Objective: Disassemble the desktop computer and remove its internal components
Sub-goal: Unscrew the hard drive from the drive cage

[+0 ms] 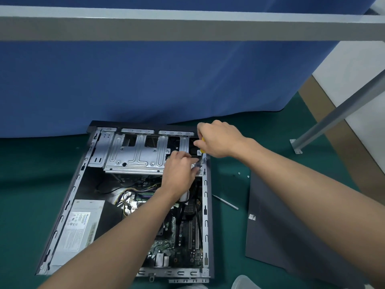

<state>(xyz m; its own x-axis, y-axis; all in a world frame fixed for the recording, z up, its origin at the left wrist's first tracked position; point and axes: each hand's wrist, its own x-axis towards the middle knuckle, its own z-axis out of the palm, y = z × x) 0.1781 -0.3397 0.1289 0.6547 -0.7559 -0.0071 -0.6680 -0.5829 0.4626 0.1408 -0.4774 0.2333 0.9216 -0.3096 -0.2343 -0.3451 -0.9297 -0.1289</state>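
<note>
We see the open computer case (70, 198) lying flat on the green floor (31, 184), near and left of centre. Our right hand (218, 140) grips a yellow-handled screwdriver (202, 145) at its far right corner. Our left hand (179, 170) is just beside the tip, at the right end of the drive cage (133, 153); we can't tell if it holds anything. The side panel (270, 226) lies to the right.

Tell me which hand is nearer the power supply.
Left. The left hand is at the drive cage, beyond the power supply; the right hand, gripping a screwdriver, is farther right.
</note>
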